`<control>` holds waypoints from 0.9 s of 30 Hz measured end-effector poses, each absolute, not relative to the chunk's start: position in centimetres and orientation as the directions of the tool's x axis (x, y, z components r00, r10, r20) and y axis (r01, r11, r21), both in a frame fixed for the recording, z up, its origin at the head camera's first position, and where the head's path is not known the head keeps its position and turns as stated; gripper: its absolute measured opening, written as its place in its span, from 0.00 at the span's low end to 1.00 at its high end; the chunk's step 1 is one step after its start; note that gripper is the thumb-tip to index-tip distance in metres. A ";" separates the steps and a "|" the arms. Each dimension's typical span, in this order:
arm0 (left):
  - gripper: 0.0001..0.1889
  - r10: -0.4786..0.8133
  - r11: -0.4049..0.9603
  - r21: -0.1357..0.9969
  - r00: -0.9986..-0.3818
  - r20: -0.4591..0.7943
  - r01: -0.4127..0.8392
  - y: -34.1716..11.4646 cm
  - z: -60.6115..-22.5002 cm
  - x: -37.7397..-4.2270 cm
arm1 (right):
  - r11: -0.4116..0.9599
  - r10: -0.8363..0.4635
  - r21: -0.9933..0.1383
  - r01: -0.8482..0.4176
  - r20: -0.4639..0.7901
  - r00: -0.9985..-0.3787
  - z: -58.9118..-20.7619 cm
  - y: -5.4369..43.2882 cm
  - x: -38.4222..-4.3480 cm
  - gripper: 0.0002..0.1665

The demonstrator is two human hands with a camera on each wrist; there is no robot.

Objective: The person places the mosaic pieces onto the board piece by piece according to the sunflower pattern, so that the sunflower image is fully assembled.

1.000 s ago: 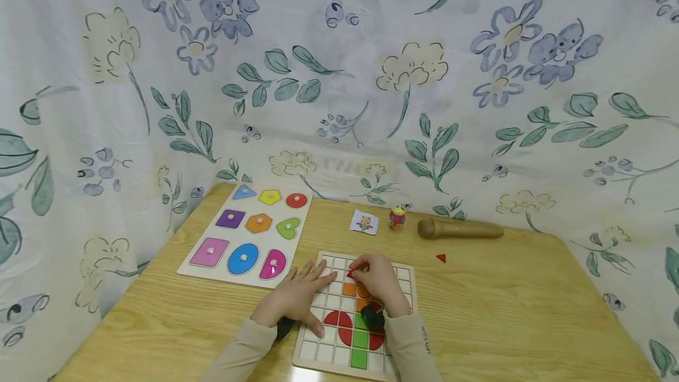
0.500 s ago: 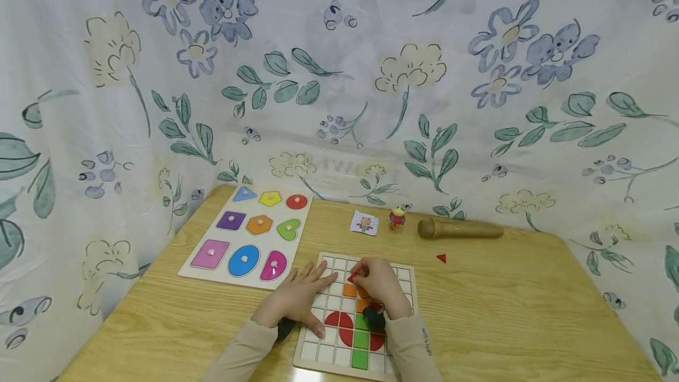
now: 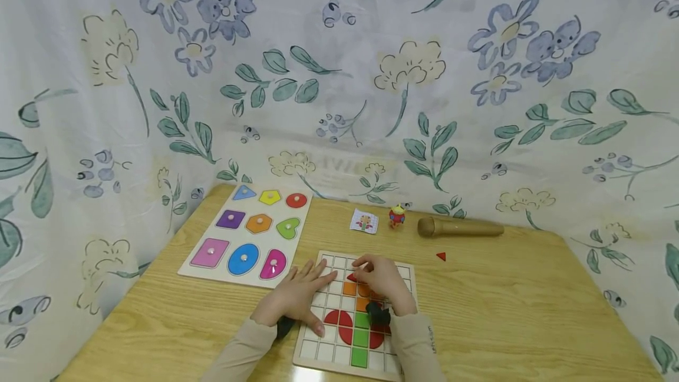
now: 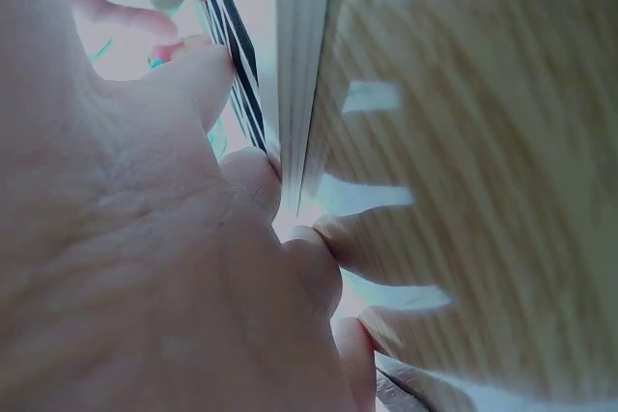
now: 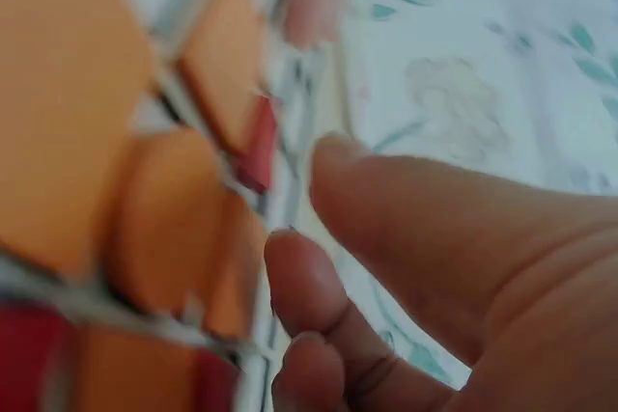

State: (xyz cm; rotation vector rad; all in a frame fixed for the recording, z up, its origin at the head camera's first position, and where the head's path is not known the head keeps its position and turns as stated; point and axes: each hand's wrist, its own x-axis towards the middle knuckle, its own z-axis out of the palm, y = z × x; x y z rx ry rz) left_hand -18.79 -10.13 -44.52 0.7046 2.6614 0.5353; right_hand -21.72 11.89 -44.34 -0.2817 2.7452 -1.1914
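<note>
A white gridded wooden board (image 3: 325, 352) lies before me with orange, green and red pieces set in its cells. My left hand (image 3: 294, 295) rests with spread fingers on its left side; in the left wrist view, fingertips reach over the board's edge (image 4: 299, 65). Over the upper part is my right hand (image 3: 383, 280), its thumb and index finger near a small red triangle (image 3: 351, 277). The right wrist view has that red triangle (image 5: 259, 147) lying beside an orange square (image 5: 224, 55), with a gap between thumb and fingertips and nothing held. My right hand hides some cells.
A shape puzzle (image 3: 212, 276) with knobbed pieces lies at the left. Behind the board are a small patterned card (image 3: 364, 221), a toy figure (image 3: 396, 217) and a wooden stick with a rounded head (image 3: 460, 228). Another red triangle (image 3: 441, 256) lies right of the board.
My right hand has shifted slightly right, its fingertips drawing off the red triangle, which shows more. My left hand has stayed in place.
</note>
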 end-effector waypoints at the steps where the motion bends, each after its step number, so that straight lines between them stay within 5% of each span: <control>1: 0.58 0.525 0.807 0.436 -0.822 -0.221 0.399 -10.1 -44.5 -18.8 | 0.652 -0.210 -0.751 -0.107 -0.043 -0.977 -44.2 12.3 -21.8 0.10; 7: 0.58 0.527 0.805 0.438 -0.821 -0.218 0.400 -10.1 -44.2 -18.7 | 0.557 -0.061 -0.829 -0.059 0.030 -0.998 -44.0 16.2 -22.5 0.12; 20: 0.58 0.531 0.798 0.448 -0.821 -0.208 0.403 -10.5 -44.7 -18.9 | 0.342 0.160 -0.937 0.078 -0.023 -0.987 -45.8 24.4 -22.8 0.20; 27: 0.58 0.543 0.789 0.460 -0.813 -0.210 0.408 -10.4 -44.8 -18.9 | 0.369 0.140 -0.927 0.060 -0.008 -0.990 -46.6 26.1 -23.4 0.33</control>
